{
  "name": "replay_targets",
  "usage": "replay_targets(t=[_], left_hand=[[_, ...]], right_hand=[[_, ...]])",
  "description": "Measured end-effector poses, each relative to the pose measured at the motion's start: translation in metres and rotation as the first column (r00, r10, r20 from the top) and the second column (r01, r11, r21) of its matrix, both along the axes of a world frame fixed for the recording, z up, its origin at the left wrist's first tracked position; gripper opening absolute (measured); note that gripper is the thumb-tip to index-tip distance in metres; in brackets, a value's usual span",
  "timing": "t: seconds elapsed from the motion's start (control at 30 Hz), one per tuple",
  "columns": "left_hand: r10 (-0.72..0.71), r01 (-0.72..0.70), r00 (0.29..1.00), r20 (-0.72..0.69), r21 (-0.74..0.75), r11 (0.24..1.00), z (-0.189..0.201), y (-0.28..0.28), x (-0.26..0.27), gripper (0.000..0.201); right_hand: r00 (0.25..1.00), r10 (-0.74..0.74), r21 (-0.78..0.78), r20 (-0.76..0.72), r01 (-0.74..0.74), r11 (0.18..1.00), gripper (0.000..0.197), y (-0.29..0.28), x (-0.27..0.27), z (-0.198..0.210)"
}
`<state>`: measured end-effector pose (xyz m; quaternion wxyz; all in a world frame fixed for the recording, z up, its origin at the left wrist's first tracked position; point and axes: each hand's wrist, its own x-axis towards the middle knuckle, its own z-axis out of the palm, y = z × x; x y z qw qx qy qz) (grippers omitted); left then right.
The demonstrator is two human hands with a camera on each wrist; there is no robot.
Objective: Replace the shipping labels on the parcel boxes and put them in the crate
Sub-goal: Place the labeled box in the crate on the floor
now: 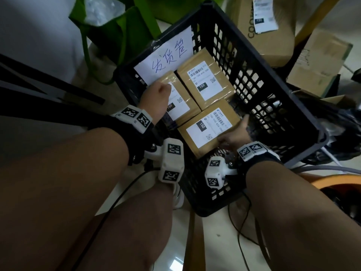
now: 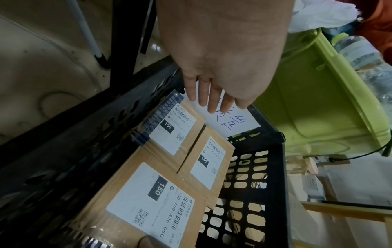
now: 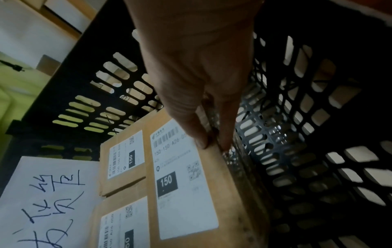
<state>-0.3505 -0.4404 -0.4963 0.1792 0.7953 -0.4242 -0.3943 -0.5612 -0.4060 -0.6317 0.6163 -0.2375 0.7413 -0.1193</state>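
While the brown cardboard parcel box was pinched by the right hand inside the black slotted plastic crate, flush seating beside its neighbours was advised; the left hand was held slack-fingered.

Dim indoor light, wide-angle warp in all 3 views.

The head view is murky: forearms and floor fall into shadow, while the white labels and the sheet stand out pale. Clear tape shows faint glare. The crate bows at the frame edges. The right wrist view is darkest and noisy, its near hand soft; the left wrist view is brighter, its edges smeared.
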Motion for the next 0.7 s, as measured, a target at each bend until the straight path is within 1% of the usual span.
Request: replay_targets(t=[0.07, 0.2, 0.27, 0.33, 0.37, 0.43, 0.5, 0.53, 0.57, 0.6, 0.63, 0.7], left_hand=[[0.006, -0.006, 1.000, -0.004, -0.010, 1.000, 0.000, -0.001, 0.001, 0.016], [0.008, -0.008, 1.000, 0.009, -0.014, 1.000, 0.001, -0.001, 0.000, 0.019], [0.008, -0.008, 1.000, 0.005, -0.012, 1.000, 0.002, -0.001, -0.003, 0.021], [0.003, -0.003, 1.000, 0.000, -0.008, 1.000, 0.003, -0.002, -0.005, 0.024], [0.006, -0.006, 1.000, -0.004, -0.008, 1.000, 0.004, -0.002, -0.006, 0.026], [0.019, -0.019, 1.000, -0.015, -0.019, 1.000, 0.005, -0.003, -0.006, 0.031], [0.013, -0.013, 1.000, -0.015, -0.024, 1.000, 0.004, -0.001, -0.005, 0.034], [0.006, -0.006, 1.000, -0.015, -0.029, 1.000, 0.003, 0.000, -0.004, 0.032], [-0.001, 0.000, 1.000, -0.017, -0.028, 1.000, 0.003, 0.002, -0.003, 0.028], [0.004, -0.005, 1.000, -0.022, -0.037, 0.999, 0.002, 0.004, -0.001, 0.023], [0.015, -0.016, 0.999, -0.030, -0.046, 0.999, 0.002, 0.006, 0.001, 0.020], [0.038, -0.040, 0.999, -0.031, -0.042, 0.998, 0.000, 0.005, 0.006, 0.026]], right_hand=[[0.998, -0.014, -0.029, 0.053, 0.015, 0.999, 0.103, -0.003, -0.002, 0.003], [0.995, -0.069, 0.037, 0.076, 0.066, 0.997, 0.088, -0.012, -0.007, 0.005], [0.998, -0.036, 0.027, 0.053, 0.035, 0.999, 0.070, -0.014, -0.014, 0.004], [0.999, 0.043, 0.037, 0.013, -0.043, 0.998, 0.050, -0.017, -0.022, 0.002], [1.000, 0.029, 0.055, -0.012, -0.028, 0.998, 0.044, -0.018, -0.023, 0.004], [0.996, 0.056, 0.065, -0.066, -0.052, 0.997, 0.043, -0.019, -0.024, 0.005], [0.989, 0.136, 0.063, -0.064, -0.132, 0.989, 0.061, -0.018, -0.020, 0.003], [0.990, 0.137, 0.039, -0.042, -0.136, 0.990, 0.065, -0.016, -0.016, 0.005], [0.992, 0.123, 0.008, -0.039, -0.123, 0.992, 0.060, -0.014, -0.013, 0.004], [0.992, 0.105, -0.030, -0.069, -0.107, 0.994, 0.054, -0.011, -0.011, 0.002], [0.987, 0.092, -0.069, -0.130, -0.102, 0.992, 0.050, -0.009, -0.012, 0.001], [0.975, 0.066, -0.104, -0.212, -0.089, 0.991, 0.044, -0.008, -0.015, 0.000]])
